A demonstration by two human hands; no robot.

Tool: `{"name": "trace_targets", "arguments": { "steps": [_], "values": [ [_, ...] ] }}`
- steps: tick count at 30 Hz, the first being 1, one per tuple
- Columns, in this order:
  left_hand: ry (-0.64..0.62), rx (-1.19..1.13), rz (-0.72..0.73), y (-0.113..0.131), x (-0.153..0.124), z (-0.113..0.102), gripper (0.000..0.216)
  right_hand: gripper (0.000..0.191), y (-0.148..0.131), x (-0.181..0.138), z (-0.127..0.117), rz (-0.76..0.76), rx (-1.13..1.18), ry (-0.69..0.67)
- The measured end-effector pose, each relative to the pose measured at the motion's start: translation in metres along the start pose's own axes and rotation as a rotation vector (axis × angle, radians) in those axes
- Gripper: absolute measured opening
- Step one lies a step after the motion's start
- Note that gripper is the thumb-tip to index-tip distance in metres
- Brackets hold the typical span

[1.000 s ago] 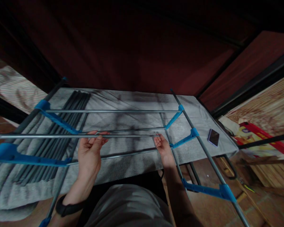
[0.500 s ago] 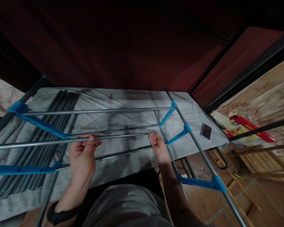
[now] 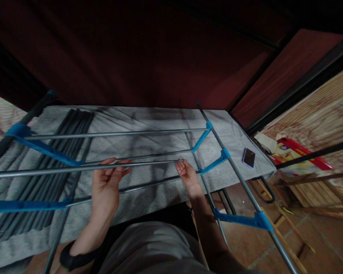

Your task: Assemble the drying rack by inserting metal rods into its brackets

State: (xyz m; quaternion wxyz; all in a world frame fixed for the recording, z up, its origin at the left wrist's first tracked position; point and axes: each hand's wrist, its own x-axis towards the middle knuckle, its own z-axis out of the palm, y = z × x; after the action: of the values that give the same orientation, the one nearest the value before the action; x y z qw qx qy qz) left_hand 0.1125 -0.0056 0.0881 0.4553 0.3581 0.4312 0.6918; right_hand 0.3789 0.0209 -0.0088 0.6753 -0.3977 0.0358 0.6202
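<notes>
A long grey metal tube point(image 3: 148, 164) runs crosswise in front of me, its left end out of view. My left hand point(image 3: 107, 186) is around its middle, thumb in front and fingers loosely curled behind. At the tube's right end, my right hand point(image 3: 188, 174) pinches the tip between thumb and fingers. That tip is apart from the blue plastic brackets point(image 3: 215, 161) on the right upright point(image 3: 240, 177). Another crosswise tube point(image 3: 122, 133) spans the frame farther back, between the blue brackets of both sides. A lower rod point(image 3: 151, 185) passes beneath my hands.
Several loose grey tubes point(image 3: 57, 152) lie bundled on the grey cloth-covered table point(image 3: 160, 118) at left. A phone point(image 3: 248, 158) rests near the table's right edge. Beyond it are a red and yellow package point(image 3: 300, 154) and wooden furniture point(image 3: 314, 194). A dark red panel point(image 3: 160, 76) stands behind.
My left hand has slid right along the tube, its fingers looser now. My right hand and the tube's tip have moved slightly left.
</notes>
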Motion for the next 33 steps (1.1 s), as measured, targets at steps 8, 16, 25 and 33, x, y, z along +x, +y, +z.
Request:
{"name": "trace_targets", "arguments": {
  "steps": [8,16,25,33],
  "values": [
    [0.03,0.035,0.074,0.001,0.01,-0.011,0.031,0.015,-0.004,0.0,-0.001,-0.006,-0.023,-0.062],
    [0.037,0.03,0.08,0.01,0.009,-0.006,0.028,0.014,0.003,-0.001,-0.002,-0.029,-0.043,-0.083],
    [0.036,0.019,0.033,0.005,0.006,0.001,0.032,0.011,0.016,-0.001,-0.004,0.012,-0.016,-0.033],
    [-0.038,0.03,0.03,0.0,0.003,-0.002,0.034,0.01,0.025,-0.003,-0.004,0.026,-0.041,-0.054]
  ]
}}
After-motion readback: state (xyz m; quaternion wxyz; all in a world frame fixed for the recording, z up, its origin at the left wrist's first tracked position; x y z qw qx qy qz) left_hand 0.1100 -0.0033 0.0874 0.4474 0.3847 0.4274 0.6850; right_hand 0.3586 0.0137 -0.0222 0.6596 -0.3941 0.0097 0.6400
